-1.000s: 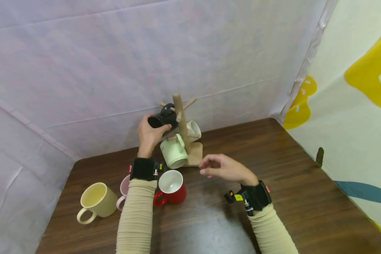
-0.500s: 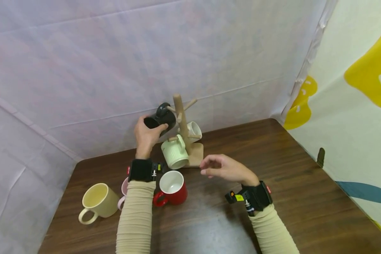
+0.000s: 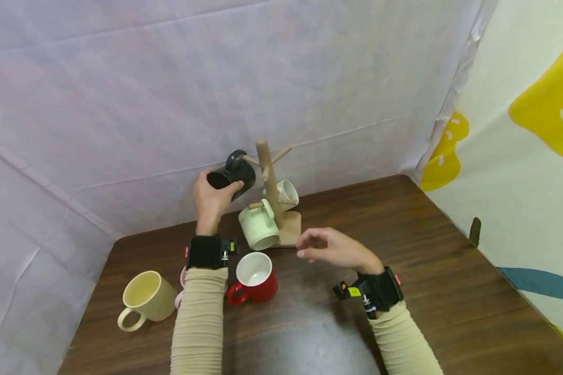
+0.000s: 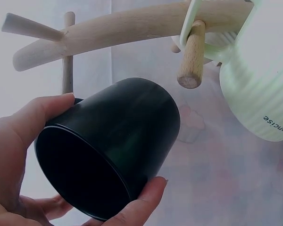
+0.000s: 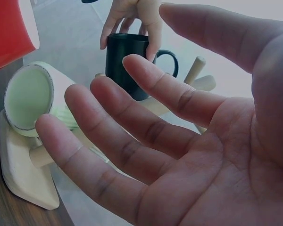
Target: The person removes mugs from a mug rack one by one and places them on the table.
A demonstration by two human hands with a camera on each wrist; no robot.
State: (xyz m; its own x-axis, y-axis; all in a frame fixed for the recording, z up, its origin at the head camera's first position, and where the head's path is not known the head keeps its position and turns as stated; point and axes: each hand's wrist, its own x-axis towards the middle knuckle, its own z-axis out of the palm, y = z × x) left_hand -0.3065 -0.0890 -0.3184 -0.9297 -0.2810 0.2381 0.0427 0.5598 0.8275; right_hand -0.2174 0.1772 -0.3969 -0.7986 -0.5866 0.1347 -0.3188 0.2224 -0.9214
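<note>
My left hand (image 3: pixel 211 200) grips a black mug (image 3: pixel 239 179) near its rim, thumb on one side and fingers on the other. The mug lies tilted, its mouth toward my palm. Its handle (image 3: pixel 235 160) stands at the tip of an upper peg of the wooden mug tree (image 3: pixel 265 172); whether the peg passes through it I cannot tell. A pale green mug (image 3: pixel 258 226) hangs on a lower peg, and a white mug (image 3: pixel 288 194) hangs behind the post. My right hand (image 3: pixel 330 247) hovers right of the tree's base, fingers loosely bent, holding nothing.
A red mug (image 3: pixel 258 285) stands upright in front of the tree. Left of it, a pink mug (image 3: pixel 182 277) is mostly hidden by my left sleeve, beside a yellow mug (image 3: pixel 152 299). A pale cloth wall (image 3: pixel 169 104) rises close behind the brown table (image 3: pixel 356 208).
My left hand has drawn the black mug leftward, away from the post, its handle shifting outward toward the peg's tip. My right hand has stayed nearly still.
</note>
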